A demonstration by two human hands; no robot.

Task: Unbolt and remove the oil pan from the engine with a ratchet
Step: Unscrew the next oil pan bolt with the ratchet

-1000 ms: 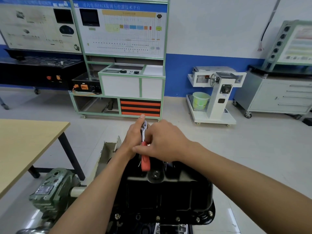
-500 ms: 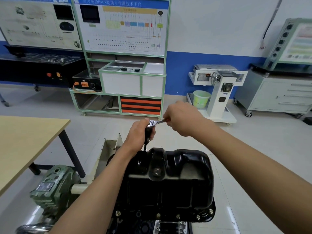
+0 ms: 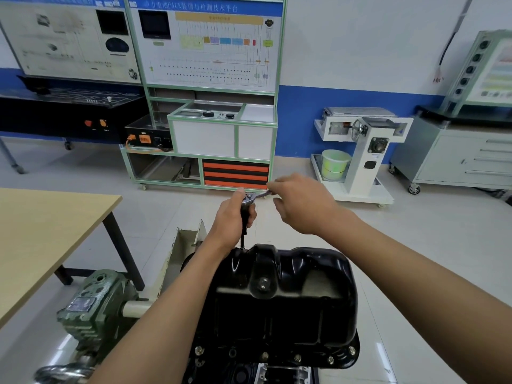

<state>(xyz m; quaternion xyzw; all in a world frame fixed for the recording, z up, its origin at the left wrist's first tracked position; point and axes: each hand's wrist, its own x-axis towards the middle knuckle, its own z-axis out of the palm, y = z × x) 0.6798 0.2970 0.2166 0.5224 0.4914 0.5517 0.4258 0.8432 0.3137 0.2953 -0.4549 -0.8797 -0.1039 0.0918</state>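
Hands work at the far edge of an upturned engine (image 3: 243, 374). The left hand (image 3: 234, 217) curls its fingers round the dark extension bar just under the ratchet (image 3: 249, 195) head and holds it upright. The right hand (image 3: 300, 205) closes round the handle, which is almost wholly hidden inside the grip. The bar's lower end meets the far rim of the black oil pan (image 3: 282, 295); the bolt there is too small to make out. The pan sits on the engine in the lower middle of the view, with several bolts (image 3: 297, 357) showing along its near flange.

The main hazard appears to be the long bar. A sideways pull on the handle can tilt it, and a tilted socket may ride off the bolt head and round its corners. A sudden slip would likely send the right knuckles into the pan's hard edge. If the left hand's steadying hold loosens, that tilt becomes more likely.

With bolts seated along the near flange, the pan looks far from free, and levering it up early could bend the thin flange. A freed bolt could also drop from the socket and roll across the tiled floor (image 3: 415, 245) or fall beside the green gearbox (image 3: 94, 303) of the stand.
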